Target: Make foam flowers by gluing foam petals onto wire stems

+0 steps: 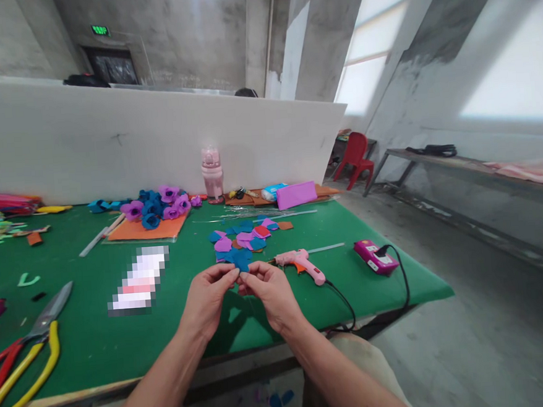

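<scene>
My left hand (210,294) and my right hand (267,287) meet above the green table (95,340), both pinching a small blue foam petal (242,261) between thumbs and fingertips. Just beyond the hands lies a loose pile of blue, purple and red foam petals (246,237). A pink hot glue gun (301,263) rests on the table immediately right of my right hand, its black cord running off the front edge.
Finished blue and purple foam flowers (157,206) sit on an orange sheet at the back. Yellow-handled shears (28,354) lie front left. A magenta power strip (375,257) is at the right, a pink bottle (212,173) by the white partition (109,140). Thin wires (263,215) lie behind the petals.
</scene>
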### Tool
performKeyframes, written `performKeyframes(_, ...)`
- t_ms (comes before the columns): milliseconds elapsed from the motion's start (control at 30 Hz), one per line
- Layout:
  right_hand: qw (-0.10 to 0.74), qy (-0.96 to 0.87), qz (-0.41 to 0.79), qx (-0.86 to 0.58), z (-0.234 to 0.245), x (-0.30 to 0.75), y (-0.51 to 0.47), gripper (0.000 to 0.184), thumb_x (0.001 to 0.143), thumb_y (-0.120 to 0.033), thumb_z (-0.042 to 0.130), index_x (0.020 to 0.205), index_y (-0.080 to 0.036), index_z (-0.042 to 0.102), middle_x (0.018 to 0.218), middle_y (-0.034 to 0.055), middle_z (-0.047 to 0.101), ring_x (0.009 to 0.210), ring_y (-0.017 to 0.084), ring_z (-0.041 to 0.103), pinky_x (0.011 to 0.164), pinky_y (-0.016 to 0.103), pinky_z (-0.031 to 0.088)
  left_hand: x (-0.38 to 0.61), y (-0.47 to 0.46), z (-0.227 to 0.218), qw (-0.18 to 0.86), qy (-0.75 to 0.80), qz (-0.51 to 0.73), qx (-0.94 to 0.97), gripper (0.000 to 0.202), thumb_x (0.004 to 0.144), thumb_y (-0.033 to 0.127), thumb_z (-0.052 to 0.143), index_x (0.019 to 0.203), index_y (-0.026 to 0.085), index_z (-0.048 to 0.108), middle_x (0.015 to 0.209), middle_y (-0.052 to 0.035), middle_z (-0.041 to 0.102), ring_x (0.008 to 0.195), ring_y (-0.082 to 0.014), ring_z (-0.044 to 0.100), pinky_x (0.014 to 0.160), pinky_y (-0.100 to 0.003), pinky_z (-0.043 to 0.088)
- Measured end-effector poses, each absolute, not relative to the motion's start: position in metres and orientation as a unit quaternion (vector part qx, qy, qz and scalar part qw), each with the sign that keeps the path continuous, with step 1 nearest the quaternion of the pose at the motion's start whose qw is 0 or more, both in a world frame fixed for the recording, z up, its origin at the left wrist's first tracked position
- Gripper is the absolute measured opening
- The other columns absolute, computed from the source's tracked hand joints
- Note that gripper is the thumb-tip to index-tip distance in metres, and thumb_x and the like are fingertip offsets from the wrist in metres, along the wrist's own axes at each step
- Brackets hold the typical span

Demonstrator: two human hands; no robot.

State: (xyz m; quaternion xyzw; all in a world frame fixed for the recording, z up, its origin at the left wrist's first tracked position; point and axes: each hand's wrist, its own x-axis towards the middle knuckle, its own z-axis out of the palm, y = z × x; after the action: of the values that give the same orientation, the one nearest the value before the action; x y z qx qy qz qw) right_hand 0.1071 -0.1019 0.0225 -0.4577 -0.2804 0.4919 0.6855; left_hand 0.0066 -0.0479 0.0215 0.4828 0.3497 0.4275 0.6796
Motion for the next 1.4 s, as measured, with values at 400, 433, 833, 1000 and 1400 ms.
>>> performKeyframes(400, 0.686, -0.305, 0.443, -0.489, 0.0178, 0.1014, -0.1004, 0.021, 0.063, -0.031, 0.066, 0.069, -0.016, 0.052, 0.055, -0.0037, 0.058, 0.049, 0.01, 0.056, 0.052, 0.023, 0.049, 0.0077, -0.0496, 0.0213, 0.689, 0.34, 0.44, 0.465, 0.021, 0.057, 0.029, 0.073, 0.066, 0.012, 0.064, 0.063, -0.0016, 0.059, 0.06, -0.0108, 0.051, 0.056, -0.022, 0.041)
performKeyframes(433, 0.687, -0.3, 0.449, -0.486, 0.0185, 0.1012, -0.1004, 0.021, 0.063, -0.031, 0.067, 0.069, -0.017, 0.052, 0.055, -0.0038, 0.058, 0.048, 0.01, 0.056, 0.052, 0.023, 0.049, 0.0076, -0.0495, 0.0212, 0.69, 0.34, 0.44, 0.463, 0.021, 0.057, 0.029, 0.073, 0.066, 0.012, 0.063, 0.063, -0.0012, 0.059, 0.059, -0.0106, 0.052, 0.056, -0.022, 0.041)
performKeyframes(833, 0.678, -0.34, 0.448, -0.474, 0.0185, 0.1028, -0.1035, 0.018, 0.065, -0.027, 0.066, 0.073, -0.016, 0.055, 0.061, -0.0022, 0.061, 0.052, 0.01, 0.058, 0.056, 0.023, 0.049, 0.0052, -0.0474, 0.0215, 0.681, 0.343, 0.439, 0.476, 0.02, 0.058, 0.027, 0.073, 0.067, 0.013, 0.064, 0.064, 0.0, 0.06, 0.061, -0.0095, 0.051, 0.057, -0.021, 0.04)
performKeyframes(1000, 0.666, -0.363, 0.442, -0.479, 0.0138, 0.104, -0.1036, 0.017, 0.065, -0.028, 0.067, 0.073, -0.016, 0.056, 0.065, -0.0015, 0.062, 0.053, 0.01, 0.059, 0.055, 0.022, 0.049, 0.005, -0.0461, 0.0201, 0.686, 0.339, 0.441, 0.469, 0.021, 0.058, 0.027, 0.073, 0.068, 0.013, 0.062, 0.065, 0.0002, 0.059, 0.061, -0.0096, 0.051, 0.057, -0.02, 0.04)
performKeyframes(1400, 0.66, -0.331, 0.501, -0.451, 0.0189, 0.1072, -0.1047, 0.017, 0.063, -0.029, 0.069, 0.068, -0.014, 0.06, 0.061, -0.0005, 0.063, 0.052, 0.008, 0.058, 0.056, 0.021, 0.049, 0.0021, -0.0447, 0.0231, 0.693, 0.349, 0.407, 0.482, 0.028, 0.055, 0.03, 0.075, 0.076, 0.013, 0.065, 0.065, -0.002, 0.061, 0.06, -0.0111, 0.053, 0.056, -0.022, 0.042)
